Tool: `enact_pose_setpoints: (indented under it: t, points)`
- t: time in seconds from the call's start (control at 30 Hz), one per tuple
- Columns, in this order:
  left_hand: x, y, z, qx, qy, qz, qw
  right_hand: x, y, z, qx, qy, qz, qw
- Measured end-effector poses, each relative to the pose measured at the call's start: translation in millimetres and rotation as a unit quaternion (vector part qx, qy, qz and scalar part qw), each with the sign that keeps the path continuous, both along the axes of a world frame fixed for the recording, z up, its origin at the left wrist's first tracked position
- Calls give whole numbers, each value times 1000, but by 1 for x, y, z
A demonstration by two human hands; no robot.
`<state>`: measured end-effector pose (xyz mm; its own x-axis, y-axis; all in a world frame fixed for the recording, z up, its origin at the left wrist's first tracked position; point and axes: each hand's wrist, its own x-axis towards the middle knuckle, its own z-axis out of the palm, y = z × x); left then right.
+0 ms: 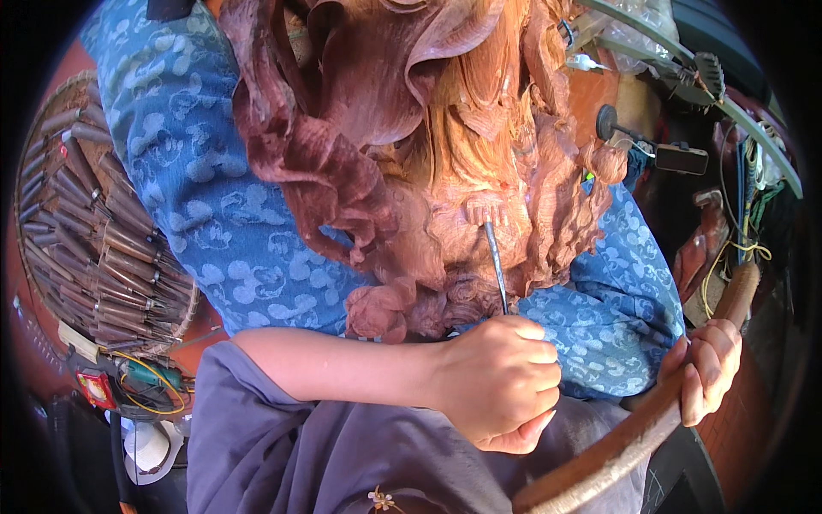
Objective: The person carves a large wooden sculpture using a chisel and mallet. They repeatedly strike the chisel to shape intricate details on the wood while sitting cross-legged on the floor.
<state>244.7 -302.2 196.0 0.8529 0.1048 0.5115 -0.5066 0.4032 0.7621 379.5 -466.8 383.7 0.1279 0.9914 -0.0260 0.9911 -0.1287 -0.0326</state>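
Blue patterned cloth [197,171], round tool basket [34,163]

We see a thin metal carving chisel [496,265], upright, its tip touching a reddish-brown carved wooden sculpture [411,146]; a worn, curved wooden mallet [634,428] lies diagonally at lower right.

My left hand [501,381] hides the chisel [496,261] handle; the frame's top cuts off the wood carving [411,128].

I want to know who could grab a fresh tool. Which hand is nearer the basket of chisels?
Left. The left hand holds a chisel against the carving, mid-frame, right of the basket. The right hand grips a wooden stick at the far right, farther off.
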Motion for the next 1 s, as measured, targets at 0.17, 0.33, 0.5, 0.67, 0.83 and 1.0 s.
enact_pose_setpoints:
  t: [0.17, 0.33, 0.5, 0.67, 0.83, 1.0]
  points:
    - [8, 7, 4, -9, 17, -2, 1000, -9, -8, 3, -18, -53, 6, 998]
    - [15, 15, 5, 23, 6, -28, 999, -11, -15, 3, -16, -91, -16, 996]
    - [17, 16, 6, -4, 18, -33, 999, -9, -15, -4, 25, -49, -52, 997]
    - [24, 26, 9, -35, 30, -47, 998, -2, -15, -4, 58, 33, -70, 995]
    - [22, 24, 9, -64, 37, -35, 997, -4, -3, -7, 31, -31, -98, 994]
    - [19, 24, 10, -83, 45, -22, 995, 2, -2, -7, 38, 13, -63, 997]
